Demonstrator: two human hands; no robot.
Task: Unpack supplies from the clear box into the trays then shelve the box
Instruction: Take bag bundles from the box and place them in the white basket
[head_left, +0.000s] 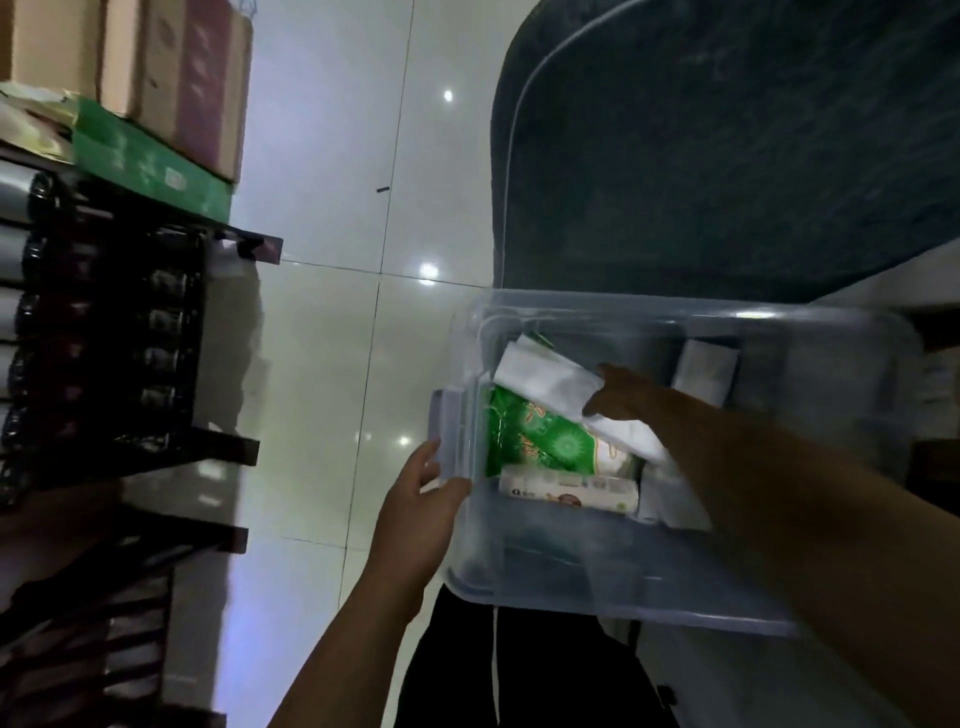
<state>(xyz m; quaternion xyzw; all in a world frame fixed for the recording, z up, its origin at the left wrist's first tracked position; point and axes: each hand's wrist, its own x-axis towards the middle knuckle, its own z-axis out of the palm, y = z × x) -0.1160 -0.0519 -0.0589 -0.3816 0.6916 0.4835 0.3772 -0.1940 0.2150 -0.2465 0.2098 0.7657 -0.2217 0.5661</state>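
Observation:
The clear box (675, 566) sits low in the middle-right of the head view, its top open. Inside lie a green patterned packet (540, 439), a white packet (569, 489) along the near wall, and white folded packets (545, 376) on top. Another white packet (706, 371) stands at the far side. My left hand (421, 512) grips the box's left end by the handle. My right hand (621, 397) reaches down into the box and holds the white folded packets; its fingers are partly hidden by them.
A dark shelf rack (119, 338) with bottles stands at the left, cardboard boxes (171, 78) and a green carton (150, 161) on top. A dark blue cushioned seat (727, 145) lies behind the box. Glossy white floor tiles (322, 338) run between rack and box.

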